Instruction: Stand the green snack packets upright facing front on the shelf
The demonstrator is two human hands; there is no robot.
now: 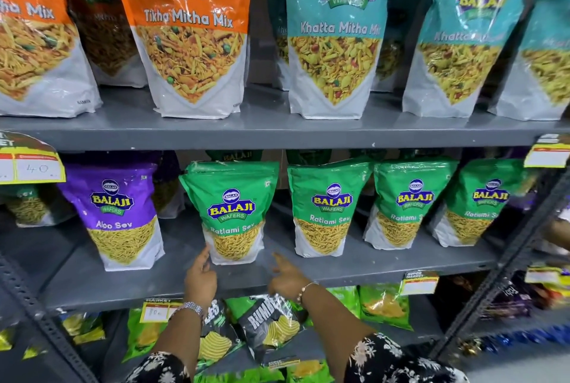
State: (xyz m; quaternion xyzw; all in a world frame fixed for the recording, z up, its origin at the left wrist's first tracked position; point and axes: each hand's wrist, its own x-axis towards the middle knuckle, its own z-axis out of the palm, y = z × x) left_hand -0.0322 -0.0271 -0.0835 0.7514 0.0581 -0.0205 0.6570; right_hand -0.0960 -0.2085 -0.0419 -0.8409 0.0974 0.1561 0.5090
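Head view: four green packets (324, 210) standing upright, facing front, on middle shelf (308, 271). Left hand (200, 281) touching leftmost packet (233, 213) base, right hand (288, 281) hovering; both loosely open, empty. Next likely: straightening leftmost packet.

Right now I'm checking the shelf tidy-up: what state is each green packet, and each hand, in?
First green packet: upright, facing front.
Second: upright, front.
Third: upright, tilted slightly.
Fourth: upright, leaning.
Left hand: empty, fingertip by first packet.
Right hand: empty, pointing.
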